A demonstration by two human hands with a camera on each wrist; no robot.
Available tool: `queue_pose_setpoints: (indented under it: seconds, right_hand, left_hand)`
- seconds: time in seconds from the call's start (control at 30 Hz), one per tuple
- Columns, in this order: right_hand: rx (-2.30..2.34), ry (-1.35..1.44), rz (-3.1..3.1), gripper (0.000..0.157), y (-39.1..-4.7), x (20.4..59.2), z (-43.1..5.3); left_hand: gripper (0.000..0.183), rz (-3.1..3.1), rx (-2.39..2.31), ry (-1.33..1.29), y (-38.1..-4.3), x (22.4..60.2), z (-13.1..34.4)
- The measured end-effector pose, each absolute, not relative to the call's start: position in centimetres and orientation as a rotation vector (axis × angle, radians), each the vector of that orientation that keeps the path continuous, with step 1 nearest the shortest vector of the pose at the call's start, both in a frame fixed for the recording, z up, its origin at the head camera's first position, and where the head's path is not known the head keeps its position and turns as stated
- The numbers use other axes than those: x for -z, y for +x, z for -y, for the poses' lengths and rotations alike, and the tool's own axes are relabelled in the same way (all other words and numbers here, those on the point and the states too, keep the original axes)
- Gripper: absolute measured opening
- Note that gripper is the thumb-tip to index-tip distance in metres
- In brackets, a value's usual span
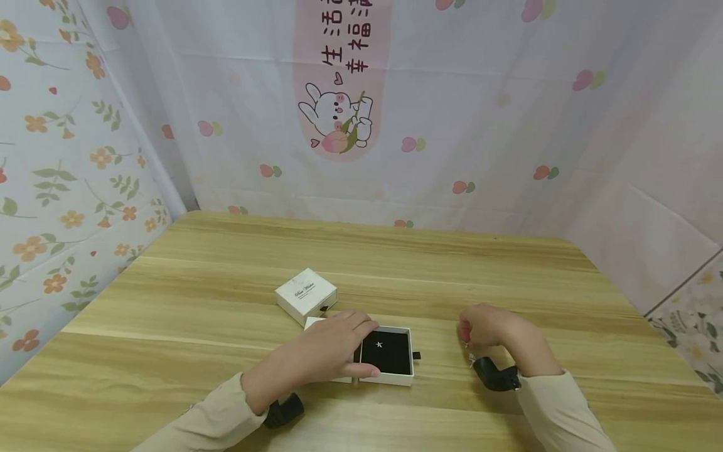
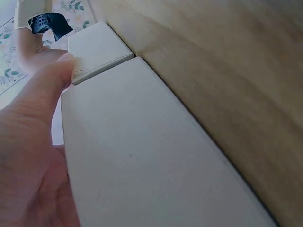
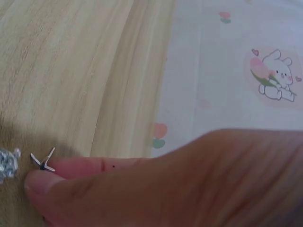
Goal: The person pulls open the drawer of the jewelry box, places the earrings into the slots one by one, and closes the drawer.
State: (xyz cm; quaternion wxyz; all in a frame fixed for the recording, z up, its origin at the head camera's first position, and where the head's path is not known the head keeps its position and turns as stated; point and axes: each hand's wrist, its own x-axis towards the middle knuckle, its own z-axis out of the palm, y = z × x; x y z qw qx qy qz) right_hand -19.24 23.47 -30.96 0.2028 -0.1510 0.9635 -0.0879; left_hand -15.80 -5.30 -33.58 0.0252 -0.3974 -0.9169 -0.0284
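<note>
The right hand (image 1: 490, 329) pinches what looks like a small silver charm (image 3: 43, 166), too tiny to be sure, and the black-lined box (image 1: 395, 380) lies to that hand's left, its pull tab (image 1: 417, 355) facing it, gripped across by the nearer left hand (image 1: 333, 342).

wood-grain table (image 1: 525, 270). directly on it: closed white box (image 1: 305, 295) with lettering, black-lined white box (image 1: 395, 380) slid open, small glittering piece (image 3: 7, 165).

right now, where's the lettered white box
In the head view, the lettered white box sits on the table left of centre, just beyond the left hand.
</note>
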Motion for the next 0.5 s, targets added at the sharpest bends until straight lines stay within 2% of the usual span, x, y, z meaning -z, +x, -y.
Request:
queue_pose_setpoints:
  seconds: [0.5]
  right_hand:
    - [0.253,-0.405,-2.687,0.014,-19.03,30.75,-23.24]
  left_hand:
    - [0.07,2.847,0.099,-1.222,-15.88,33.74,5.3]
